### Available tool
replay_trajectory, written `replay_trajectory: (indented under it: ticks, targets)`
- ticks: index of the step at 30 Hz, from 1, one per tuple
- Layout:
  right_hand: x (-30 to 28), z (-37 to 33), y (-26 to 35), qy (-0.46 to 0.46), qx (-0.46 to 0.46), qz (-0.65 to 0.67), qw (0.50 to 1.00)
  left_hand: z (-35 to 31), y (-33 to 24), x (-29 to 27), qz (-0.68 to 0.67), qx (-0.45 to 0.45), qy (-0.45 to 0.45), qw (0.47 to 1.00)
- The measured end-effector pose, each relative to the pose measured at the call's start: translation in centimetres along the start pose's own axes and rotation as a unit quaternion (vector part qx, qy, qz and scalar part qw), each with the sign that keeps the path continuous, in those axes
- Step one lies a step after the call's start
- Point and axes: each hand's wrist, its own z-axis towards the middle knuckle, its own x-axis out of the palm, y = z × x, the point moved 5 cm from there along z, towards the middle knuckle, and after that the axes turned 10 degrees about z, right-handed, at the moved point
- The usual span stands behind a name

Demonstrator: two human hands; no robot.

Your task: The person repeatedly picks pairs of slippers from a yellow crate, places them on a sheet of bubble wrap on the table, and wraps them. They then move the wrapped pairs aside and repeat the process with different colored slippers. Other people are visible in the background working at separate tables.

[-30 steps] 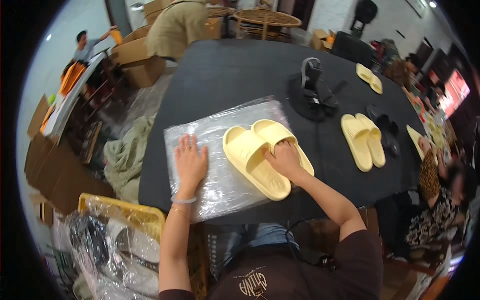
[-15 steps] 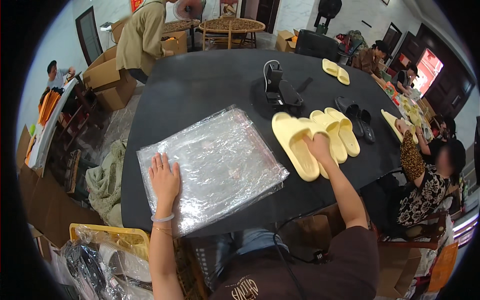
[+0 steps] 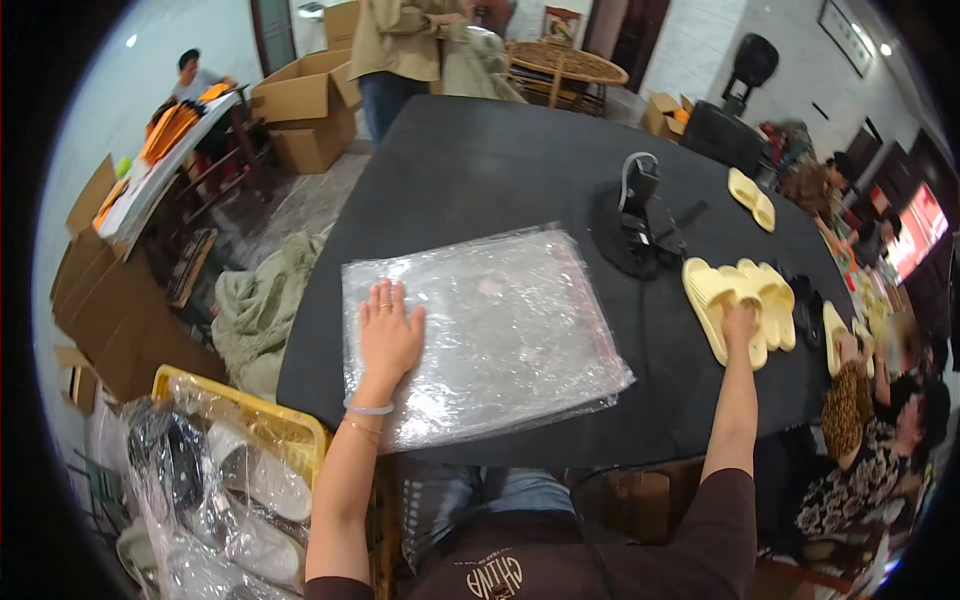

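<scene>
My left hand (image 3: 390, 335) lies flat with its fingers stretched out on the left part of a stack of clear plastic bags (image 3: 510, 330). My right hand (image 3: 739, 318) reaches into the foot opening of a pale yellow slipper (image 3: 705, 290), one of a pair resting on the black table. Its fingers curl at the strap, and their tips are hidden. Close by on the right stands a second yellow pair of slippers (image 3: 780, 325). Black slippers (image 3: 806, 315) are just beyond that pair.
A black device with a cable (image 3: 640, 215) stands on the table (image 3: 470, 160). Yellow slippers (image 3: 752, 200) lie farther back. At lower left, a yellow crate (image 3: 240, 405) holds bagged slippers. Co-workers sit at right; a person (image 3: 398, 50) stands behind the table.
My view has turned left, so the scene sits farther right. My left hand stays flat on the bags; my right hand stays at the yellow slippers. The standing person now holds pale green cloth.
</scene>
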Motion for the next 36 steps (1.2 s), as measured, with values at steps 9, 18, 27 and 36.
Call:
replay_trajectory:
  ticks: [9,18,27,36]
  targets:
    - [-1.2,-0.4,1.8,0.037,0.161,0.055,0.985,-0.3,0.3,0.3,-0.015,0.002,-0.036,0.999]
    - [-7.3,-9.2,17.9,-0.109,-0.308,0.265,0.907,-0.3,0.5,0.2,-0.016,-0.009,0.000,1.000]
    - [-8.4,-25.8,34.0,0.092,-0.560,0.314,0.761,-0.2,0.3,1.0,-0.031,-0.002,-0.037,0.999]
    - [-3.0,-32.9,37.9,0.207,-0.548,0.319,0.745,-0.2,0.4,0.6,-0.016,-0.004,-0.023,1.000]
